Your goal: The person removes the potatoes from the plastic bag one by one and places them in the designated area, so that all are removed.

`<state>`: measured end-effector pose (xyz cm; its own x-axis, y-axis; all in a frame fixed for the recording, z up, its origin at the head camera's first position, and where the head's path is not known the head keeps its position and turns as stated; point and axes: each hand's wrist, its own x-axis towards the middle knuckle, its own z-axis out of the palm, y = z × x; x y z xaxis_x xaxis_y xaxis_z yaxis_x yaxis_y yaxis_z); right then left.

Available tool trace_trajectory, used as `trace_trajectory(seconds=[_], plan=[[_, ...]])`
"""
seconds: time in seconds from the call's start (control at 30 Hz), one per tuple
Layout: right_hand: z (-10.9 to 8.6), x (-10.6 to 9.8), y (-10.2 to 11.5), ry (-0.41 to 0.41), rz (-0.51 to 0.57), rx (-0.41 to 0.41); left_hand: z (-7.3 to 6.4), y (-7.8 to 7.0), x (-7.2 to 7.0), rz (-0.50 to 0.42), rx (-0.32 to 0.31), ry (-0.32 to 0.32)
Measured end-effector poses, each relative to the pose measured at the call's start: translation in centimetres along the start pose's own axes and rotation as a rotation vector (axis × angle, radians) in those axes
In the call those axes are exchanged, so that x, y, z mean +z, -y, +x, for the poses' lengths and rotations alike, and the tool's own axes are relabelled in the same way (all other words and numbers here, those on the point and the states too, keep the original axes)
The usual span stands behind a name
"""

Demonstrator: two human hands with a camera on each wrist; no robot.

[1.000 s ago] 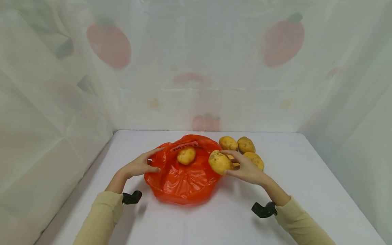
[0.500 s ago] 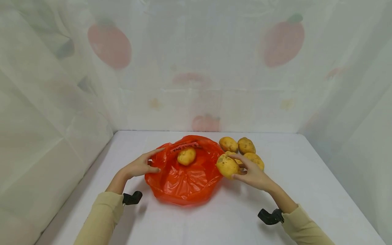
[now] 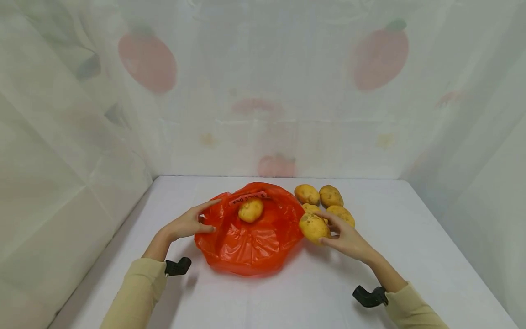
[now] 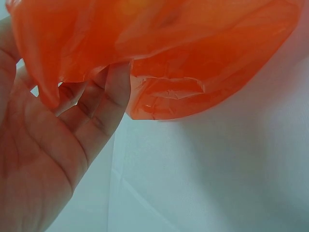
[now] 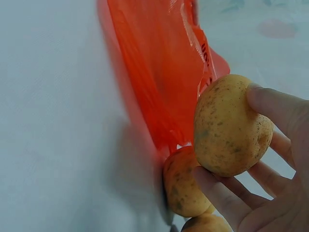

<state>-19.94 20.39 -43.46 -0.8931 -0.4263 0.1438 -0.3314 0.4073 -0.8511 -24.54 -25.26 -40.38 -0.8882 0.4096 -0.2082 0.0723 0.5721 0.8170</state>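
Observation:
My left hand (image 3: 186, 224) holds the left side of an orange-red plastic bag (image 3: 246, 256), thumb and fingers at its rim. In the left wrist view, the thin film of the bag (image 4: 183, 58) hangs over the curled fingers. The mouth of the bag faces up, and one yellow potato (image 3: 250, 210) lies inside it. To the right of the bag, my right hand (image 3: 348, 241) grips a large speckled potato (image 5: 229, 128) between thumb and fingers, raised above the table. In the right wrist view, another potato (image 5: 183, 183) shows below it, beside the bag.
Behind the right hand, several potatoes sit close together on the white table (image 3: 411, 256), among them one at the back (image 3: 331, 196) and one at the right (image 3: 341, 214). A pale curtain (image 3: 328, 146) printed with fruit hangs along the table's far edge.
My right hand has moved right and toward me with its potato, from over the bag's right rim to just outside it. The left hand and the potato inside the bag have stayed put.

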Motion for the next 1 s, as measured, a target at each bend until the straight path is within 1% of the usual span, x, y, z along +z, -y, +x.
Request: trace_trajectory(seconds=[0.1,0.33,0.4,0.67,0.8,1.0], plan=[[-0.2,-0.1,-0.4,0.003,0.003,0.002,0.0,0.0,0.0,-0.004,-0.006,-0.003],[-0.8,-0.4,-0.9,-0.022,-0.03,0.054,0.0,0.0,0.1,-0.02,-0.007,-0.005],[-0.9,-0.5,-1.0,-0.023,-0.038,0.057,0.0,0.1,0.0,-0.021,-0.009,-0.003],[-1.3,-0.5,-1.4,0.006,-0.03,0.053,0.0,0.0,-0.1,0.0,-0.001,-0.005],[-1.4,-0.5,-1.6,0.014,-0.043,0.053,-0.1,0.1,-0.1,-0.001,-0.011,-0.011],[-1.5,-0.1,-2.1,0.048,-0.072,0.063,-0.1,0.1,-0.1,0.0,-0.007,-0.011]])
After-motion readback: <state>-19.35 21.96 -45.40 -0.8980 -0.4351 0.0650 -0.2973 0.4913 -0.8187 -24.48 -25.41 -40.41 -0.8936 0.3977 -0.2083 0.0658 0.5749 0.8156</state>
